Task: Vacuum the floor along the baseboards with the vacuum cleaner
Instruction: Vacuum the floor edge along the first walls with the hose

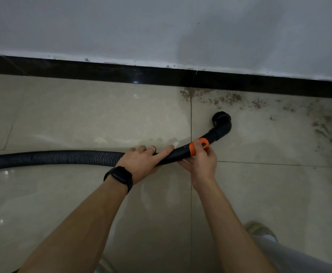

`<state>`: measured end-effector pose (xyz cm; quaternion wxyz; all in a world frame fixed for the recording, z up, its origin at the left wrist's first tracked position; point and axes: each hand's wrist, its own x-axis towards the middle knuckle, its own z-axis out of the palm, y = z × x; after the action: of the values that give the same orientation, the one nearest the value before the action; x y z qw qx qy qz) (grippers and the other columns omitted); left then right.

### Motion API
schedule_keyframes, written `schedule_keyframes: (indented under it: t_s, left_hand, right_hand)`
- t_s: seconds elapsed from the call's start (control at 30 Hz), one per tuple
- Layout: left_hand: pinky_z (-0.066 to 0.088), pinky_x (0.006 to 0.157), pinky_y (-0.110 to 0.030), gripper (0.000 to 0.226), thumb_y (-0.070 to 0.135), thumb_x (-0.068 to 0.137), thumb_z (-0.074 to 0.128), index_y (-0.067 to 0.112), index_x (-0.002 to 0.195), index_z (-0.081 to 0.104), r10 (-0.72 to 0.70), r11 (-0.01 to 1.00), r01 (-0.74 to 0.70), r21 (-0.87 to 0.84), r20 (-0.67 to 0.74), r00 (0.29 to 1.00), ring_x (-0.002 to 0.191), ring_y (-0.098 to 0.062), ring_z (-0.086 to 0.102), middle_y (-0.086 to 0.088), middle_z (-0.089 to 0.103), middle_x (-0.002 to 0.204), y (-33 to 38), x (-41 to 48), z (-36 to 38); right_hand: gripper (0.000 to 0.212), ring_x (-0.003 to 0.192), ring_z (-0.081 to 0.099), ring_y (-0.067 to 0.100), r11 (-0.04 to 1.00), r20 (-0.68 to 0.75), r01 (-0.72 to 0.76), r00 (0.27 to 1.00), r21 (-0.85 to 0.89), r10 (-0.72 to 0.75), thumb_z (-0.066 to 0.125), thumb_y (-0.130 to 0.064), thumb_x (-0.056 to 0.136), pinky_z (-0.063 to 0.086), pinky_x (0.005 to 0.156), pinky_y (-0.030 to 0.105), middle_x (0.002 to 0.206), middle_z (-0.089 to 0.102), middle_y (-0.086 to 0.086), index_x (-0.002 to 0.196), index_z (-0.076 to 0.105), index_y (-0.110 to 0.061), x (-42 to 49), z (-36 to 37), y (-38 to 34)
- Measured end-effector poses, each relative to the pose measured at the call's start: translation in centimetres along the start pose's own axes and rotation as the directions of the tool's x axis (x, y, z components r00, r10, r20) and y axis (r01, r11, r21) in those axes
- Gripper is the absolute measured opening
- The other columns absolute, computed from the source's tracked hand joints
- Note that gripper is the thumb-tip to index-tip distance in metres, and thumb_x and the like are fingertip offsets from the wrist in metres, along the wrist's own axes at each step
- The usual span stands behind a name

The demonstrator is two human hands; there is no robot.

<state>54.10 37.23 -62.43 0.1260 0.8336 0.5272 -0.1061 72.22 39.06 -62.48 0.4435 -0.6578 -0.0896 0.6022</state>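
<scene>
Head view: the left hand (141, 164) grips the hose handle (173, 154) and the right hand (200, 164) pinches its orange collar (192, 150). Beyond them, dirt (230, 98) along the baseboard (161, 75) is not yet vacuumed.

open floor tiles (82, 119) left, baseboard (102, 70) blocking ahead, hose (52, 157) perhaps lying across

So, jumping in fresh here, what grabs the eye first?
The gritty brown dirt along the black baseboard, upper right and down the right edge. Next, the black vacuum hose sweeping in from the left, held by the left hand and right hand, its round brush nozzle just short of the dirt.
</scene>
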Motion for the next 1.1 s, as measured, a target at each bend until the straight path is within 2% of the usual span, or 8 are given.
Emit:
schedule_keyframes:
  t_s: [0.2, 0.27, 0.4, 0.5, 0.63, 0.83, 1.1]
  left_hand:
    - [0.045, 0.086, -0.039, 0.07, 0.036, 0.103, 0.037, 0.043, 0.149, -0.016, -0.045, 0.999, 0.044, 0.006, 0.006, 0.999, 0.113, -0.028, 0.053, -0.005, 0.049, 0.132, -0.4, -0.2, -0.3]
    - [0.045, 0.087, -0.039, 0.07, 0.035, 0.103, 0.037, 0.044, 0.144, -0.019, -0.071, 0.997, 0.071, -0.002, 0.013, 0.997, 0.113, -0.027, 0.053, -0.004, 0.05, 0.131, -1.3, -1.3, -0.3]
    - [0.042, 0.091, -0.038, 0.07, 0.036, 0.104, 0.036, 0.044, 0.151, -0.016, -0.174, 0.984, 0.176, -0.029, 0.038, 0.984, 0.114, -0.027, 0.05, -0.004, 0.049, 0.13, -3.4, -3.3, -0.2]
    - [0.041, 0.094, -0.038, 0.071, 0.035, 0.103, 0.037, 0.047, 0.151, -0.015, -0.24, 0.968, 0.243, -0.067, 0.038, 0.97, 0.116, -0.027, 0.049, -0.004, 0.049, 0.129, -4.5, -4.0, -0.2]
    - [0.042, 0.094, -0.039, 0.072, 0.034, 0.103, 0.04, 0.047, 0.152, -0.012, -0.291, 0.952, 0.29, -0.1, 0.007, 0.957, 0.114, -0.028, 0.051, -0.004, 0.05, 0.128, -5.0, -3.7, -0.2]
    - [0.042, 0.088, -0.04, 0.07, 0.032, 0.103, 0.041, 0.048, 0.151, -0.007, -0.335, 0.929, 0.322, -0.185, -0.042, 0.941, 0.108, -0.029, 0.053, -0.005, 0.053, 0.122, -5.3, -1.7, 0.1]
    - [0.043, 0.086, -0.043, 0.07, 0.031, 0.102, 0.042, 0.047, 0.151, -0.006, -0.4, 0.902, 0.382, -0.199, -0.056, 0.915, 0.104, -0.03, 0.054, -0.006, 0.054, 0.117, -5.7, -1.3, -0.1]
  right_hand:
    - [0.029, 0.103, 0.074, 0.034, 0.999, 0.027, 0.02, 0.999, -0.04, -0.019, 0.062, -0.024, 0.104, 0.064, 0.065, 0.039, 0.114, 0.069, 0.015, 0.128, 0.057, -0.008, 0.3, 0.9, 0.2]
    - [0.029, 0.104, 0.073, 0.034, 0.998, 0.047, 0.014, 0.999, -0.066, -0.011, 0.062, -0.025, 0.104, 0.065, 0.069, 0.042, 0.116, 0.069, 0.015, 0.128, 0.057, -0.009, 0.1, 2.0, 1.0]
    - [0.026, 0.105, 0.074, 0.034, 0.995, 0.127, 0.003, 0.992, -0.104, 0.01, 0.062, -0.025, 0.104, 0.065, 0.077, 0.049, 0.118, 0.069, 0.015, 0.127, 0.057, -0.013, -0.3, 4.8, 2.3]
    - [0.031, 0.103, 0.074, 0.033, 0.992, 0.162, 0.004, 0.987, -0.127, 0.016, 0.062, -0.027, 0.104, 0.065, 0.079, 0.05, 0.117, 0.07, 0.014, 0.131, 0.055, -0.012, -0.3, 6.3, 2.6]
    - [0.026, 0.102, 0.074, 0.031, 0.988, 0.191, 0.021, 0.982, -0.156, 0.01, 0.061, -0.026, 0.105, 0.065, 0.077, 0.047, 0.11, 0.07, 0.009, 0.126, 0.056, -0.011, 0.3, 7.5, 1.8]
    - [0.027, 0.101, 0.074, 0.032, 0.977, 0.201, 0.028, 0.98, -0.212, 0.016, 0.063, -0.026, 0.103, 0.065, 0.07, 0.045, 0.114, 0.07, 0.015, 0.124, 0.057, -0.009, 2.0, 8.7, -0.1]
    - [0.026, 0.098, 0.075, 0.032, 0.961, 0.259, 0.014, 0.964, -0.277, 0.061, 0.06, -0.025, 0.105, 0.065, 0.065, 0.041, 0.11, 0.069, 0.015, 0.123, 0.055, -0.008, 2.7, 10.5, -1.2]
